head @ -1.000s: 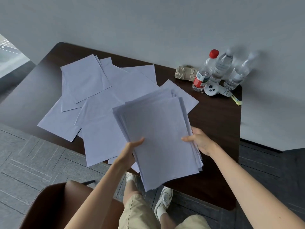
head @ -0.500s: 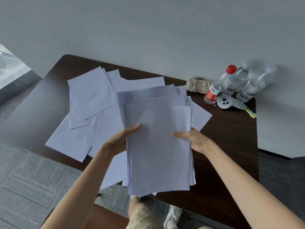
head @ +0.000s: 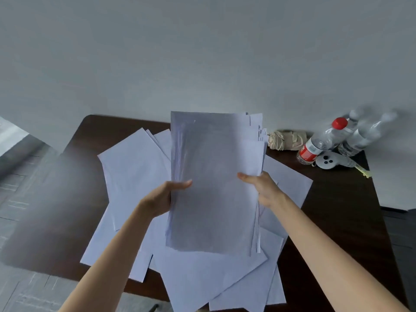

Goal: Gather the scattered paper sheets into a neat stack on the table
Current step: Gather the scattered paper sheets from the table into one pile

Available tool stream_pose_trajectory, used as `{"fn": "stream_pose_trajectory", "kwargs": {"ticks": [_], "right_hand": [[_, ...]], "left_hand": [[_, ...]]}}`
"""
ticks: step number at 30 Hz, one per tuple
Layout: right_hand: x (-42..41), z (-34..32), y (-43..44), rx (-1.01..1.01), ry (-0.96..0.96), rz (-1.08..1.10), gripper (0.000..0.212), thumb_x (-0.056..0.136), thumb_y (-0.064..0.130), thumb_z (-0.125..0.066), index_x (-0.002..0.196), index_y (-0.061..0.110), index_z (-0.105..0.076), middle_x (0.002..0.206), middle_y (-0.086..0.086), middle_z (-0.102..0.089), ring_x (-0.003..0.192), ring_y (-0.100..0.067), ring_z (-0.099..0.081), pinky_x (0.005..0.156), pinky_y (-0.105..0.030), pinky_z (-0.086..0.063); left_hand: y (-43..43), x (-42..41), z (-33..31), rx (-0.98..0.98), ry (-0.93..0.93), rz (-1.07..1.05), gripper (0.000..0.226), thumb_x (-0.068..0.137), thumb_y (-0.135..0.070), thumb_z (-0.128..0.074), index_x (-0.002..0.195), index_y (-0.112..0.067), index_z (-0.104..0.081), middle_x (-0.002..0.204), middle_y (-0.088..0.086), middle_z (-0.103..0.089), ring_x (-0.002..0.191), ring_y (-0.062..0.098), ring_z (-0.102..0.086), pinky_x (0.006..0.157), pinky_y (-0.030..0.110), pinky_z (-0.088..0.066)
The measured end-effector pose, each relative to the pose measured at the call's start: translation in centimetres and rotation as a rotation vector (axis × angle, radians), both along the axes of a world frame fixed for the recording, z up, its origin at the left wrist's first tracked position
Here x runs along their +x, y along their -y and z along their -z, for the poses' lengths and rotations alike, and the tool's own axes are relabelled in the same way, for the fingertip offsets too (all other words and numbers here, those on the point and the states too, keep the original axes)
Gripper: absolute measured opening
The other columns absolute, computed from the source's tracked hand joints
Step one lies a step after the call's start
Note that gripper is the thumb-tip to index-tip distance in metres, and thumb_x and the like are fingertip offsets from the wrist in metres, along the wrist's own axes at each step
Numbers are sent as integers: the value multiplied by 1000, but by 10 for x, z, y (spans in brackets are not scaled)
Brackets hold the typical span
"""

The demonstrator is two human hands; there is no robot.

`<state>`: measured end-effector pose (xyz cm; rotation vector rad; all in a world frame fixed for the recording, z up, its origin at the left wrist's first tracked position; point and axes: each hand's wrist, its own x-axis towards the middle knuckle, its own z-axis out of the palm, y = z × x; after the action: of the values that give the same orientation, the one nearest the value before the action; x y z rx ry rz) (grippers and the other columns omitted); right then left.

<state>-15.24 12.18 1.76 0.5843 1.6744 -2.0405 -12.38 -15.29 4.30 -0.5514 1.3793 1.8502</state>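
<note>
- Left hand (head: 165, 197) grips the left edge of the stack (head: 213, 176), thumb across its front
- Right hand (head: 262, 188) pinches the right edge the same way
- The stack stands upright between the hands, its upper right edges stepped and uneven
- Loose sheets (head: 135, 172) lie overlapped beneath and left of the hands, some overhanging the near edge of the table (head: 337, 210)
- Beyond the right hand: a beige umbrella (head: 286, 139), a red-capped bottle (head: 322, 140) with unreadable label writing, clear bottles (head: 364, 136), a white controller (head: 327, 162)
- Dark wood shows left of the left hand; grey wall (head: 202, 52) behind, grey floor (head: 22, 289) below

Dark table (head: 337, 210) carries scattered paper sheets (head: 135, 172), water bottles (head: 319, 143), folded umbrella (head: 287, 139), white controller (head: 327, 162)
</note>
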Motion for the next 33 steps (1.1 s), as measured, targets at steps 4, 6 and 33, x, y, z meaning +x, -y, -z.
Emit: {"fn": "stream_pose_trajectory", "kwargs": {"ticks": [4, 6, 33], "right_hand": [[-3, 11, 21, -50, 91, 72, 26, 85, 10, -72, 110, 6, -70, 107, -8, -73, 94, -19, -70, 79, -29, -56], [0, 16, 32, -55, 142, 98, 23, 86, 13, -72, 107, 5, -70, 101, -8, -74, 85, -17, -72, 67, -25, -56], [84, 85, 22, 875, 477, -159, 9, 71, 7, -48, 66, 8, -56, 63, -10, -71, 66, -26, -73, 71, -35, -58]], "left_hand": [[12, 5, 29, -66, 25, 33, 36, 74, -26, -77, 102, -3, -74, 96, 16, -73, 75, 25, -72, 70, 34, -59], [20, 5, 44, -68, -18, -29, 35, 83, -25, -75, 108, -2, -70, 94, 16, -72, 74, 26, -71, 66, 35, -58], [50, 18, 135, -225, -99, -194, 49, 74, -24, -77, 115, -2, -64, 94, 13, -72, 81, 30, -69, 69, 39, -56]]}}
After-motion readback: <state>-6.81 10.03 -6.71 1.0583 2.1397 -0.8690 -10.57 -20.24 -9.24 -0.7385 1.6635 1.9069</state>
